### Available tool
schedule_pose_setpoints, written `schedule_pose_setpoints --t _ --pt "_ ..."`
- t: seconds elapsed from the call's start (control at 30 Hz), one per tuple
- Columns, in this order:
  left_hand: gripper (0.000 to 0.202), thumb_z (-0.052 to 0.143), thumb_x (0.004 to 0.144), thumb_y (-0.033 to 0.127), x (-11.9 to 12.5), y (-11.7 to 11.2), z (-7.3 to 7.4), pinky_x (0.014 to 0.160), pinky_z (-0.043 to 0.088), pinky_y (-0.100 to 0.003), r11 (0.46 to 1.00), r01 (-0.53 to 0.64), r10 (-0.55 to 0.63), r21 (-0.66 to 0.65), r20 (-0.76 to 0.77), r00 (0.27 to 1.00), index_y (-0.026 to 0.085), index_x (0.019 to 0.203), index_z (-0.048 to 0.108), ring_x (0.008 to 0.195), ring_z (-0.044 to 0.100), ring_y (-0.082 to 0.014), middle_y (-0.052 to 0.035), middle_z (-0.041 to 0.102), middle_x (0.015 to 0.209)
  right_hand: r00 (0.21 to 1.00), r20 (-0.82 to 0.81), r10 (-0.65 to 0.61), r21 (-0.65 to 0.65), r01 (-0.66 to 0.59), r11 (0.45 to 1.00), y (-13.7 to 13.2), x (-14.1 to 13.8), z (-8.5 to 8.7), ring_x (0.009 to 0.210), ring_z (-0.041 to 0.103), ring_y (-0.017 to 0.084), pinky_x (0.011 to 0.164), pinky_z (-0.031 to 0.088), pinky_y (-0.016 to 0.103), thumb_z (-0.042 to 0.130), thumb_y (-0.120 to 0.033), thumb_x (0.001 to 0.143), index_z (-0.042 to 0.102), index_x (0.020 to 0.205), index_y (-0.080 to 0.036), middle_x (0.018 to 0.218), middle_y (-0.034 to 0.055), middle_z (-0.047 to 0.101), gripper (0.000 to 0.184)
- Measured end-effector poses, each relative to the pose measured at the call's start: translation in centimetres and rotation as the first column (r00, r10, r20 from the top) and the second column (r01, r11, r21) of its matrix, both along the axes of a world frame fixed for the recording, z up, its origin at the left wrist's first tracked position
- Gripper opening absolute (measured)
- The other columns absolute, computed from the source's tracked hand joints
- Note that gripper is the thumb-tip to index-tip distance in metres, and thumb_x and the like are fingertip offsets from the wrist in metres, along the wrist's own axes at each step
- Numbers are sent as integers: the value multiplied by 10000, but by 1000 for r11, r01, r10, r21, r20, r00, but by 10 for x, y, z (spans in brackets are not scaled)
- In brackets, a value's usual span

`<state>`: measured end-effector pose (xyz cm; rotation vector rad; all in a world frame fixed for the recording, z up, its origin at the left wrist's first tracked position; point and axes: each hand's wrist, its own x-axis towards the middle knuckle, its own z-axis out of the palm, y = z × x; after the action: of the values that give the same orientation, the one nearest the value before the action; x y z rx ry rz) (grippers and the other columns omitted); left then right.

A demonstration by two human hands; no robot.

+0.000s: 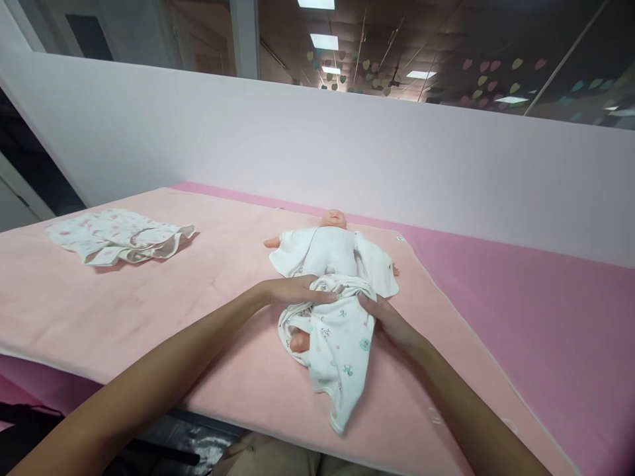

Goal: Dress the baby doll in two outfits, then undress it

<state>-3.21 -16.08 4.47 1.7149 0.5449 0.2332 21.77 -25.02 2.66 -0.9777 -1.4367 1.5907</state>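
Note:
A baby doll (pixel 334 219) lies on its back, head toward the wall and arms spread. Its white top (pixel 332 253) has wide sleeves that reach nearly to the hands. White baby pants (pixel 342 344) with small green and grey prints are bunched around its hips and legs. One doll foot (pixel 300 341) shows inside an opening on the left; the other is covered by cloth. My left hand (pixel 297 289) is closed on the left side of the waistband, thumb on top. At the right side, my right hand (pixel 389 317) pinches the waistband, its fingers mostly hidden beneath.
A pink padded mat (pixel 223 264) covers the table, with its front edge near my lap. Folded printed cloth (pixel 122 236) lies at the left. Behind the table stands a white wall (pixel 297 145) with windows above it. A brighter pink surface (pixel 536 311) extends to the right.

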Motion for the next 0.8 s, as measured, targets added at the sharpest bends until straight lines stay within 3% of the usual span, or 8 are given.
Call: schedule_pose_setpoints --t 0.13,0.27,0.37,0.53,0.63,0.73,0.8 --pt "581 663 958 631 0 -2 -4 1085 498 -357 998 -61 61 12 60 996 190 1335 696 1337 624 -310 -83 729 1339 971 174 163 -31 -160 987 -6 -1 7 1062 721 279 972 557 426 713 -625 949 675 1404 -220 1213 103 765 609" --pt "543 640 972 627 2 -3 -5 1050 506 -338 997 -64 61 50 69 996 186 1280 716 1296 643 -301 -74 740 1293 924 273 268 23 -285 958 -10 0 14 1118 704 289 984 556 427 864 -494 852 661 1416 -242 1237 77 753 651" --pt "527 640 959 655 4 -3 -3 1014 518 -338 995 -49 48 90 13 999 198 1202 741 1240 670 -291 -70 755 1252 953 207 221 46 -235 971 -7 2 11 1125 705 278 1026 535 423 862 -466 861 669 1395 -234 1235 73 754 613" --pt "586 696 902 694 1 1 -3 1008 533 -360 997 37 -32 75 -74 997 216 1238 737 1247 670 -306 -72 757 1274 999 -18 36 11 -36 999 1 6 -2 1039 730 269 977 550 404 734 -596 944 711 1292 -188 1113 93 783 537" --pt "607 779 873 617 0 3 -6 1081 521 -390 994 106 -106 -4 -7 994 218 1325 706 1318 641 -312 -90 737 1337 1000 14 -25 -5 25 1000 2 5 -4 1056 725 268 1000 540 410 716 -608 956 720 1279 -205 1118 86 787 516" --pt "647 723 925 611 0 6 -12 1161 476 -427 996 36 -24 -86 143 989 207 1424 641 1377 608 -306 -116 692 1423 992 123 15 12 -16 1000 0 4 -1 1087 716 281 993 542 417 705 -608 963 717 1299 -191 1159 98 781 535" --pt "655 691 943 626 1 7 -15 1184 457 -436 995 -14 34 -103 195 980 197 1433 629 1383 606 -305 -130 669 1460 978 175 114 30 -121 992 -3 3 4 1143 701 294 1002 542 426 741 -589 942 686 1362 -196 1221 107 764 578"
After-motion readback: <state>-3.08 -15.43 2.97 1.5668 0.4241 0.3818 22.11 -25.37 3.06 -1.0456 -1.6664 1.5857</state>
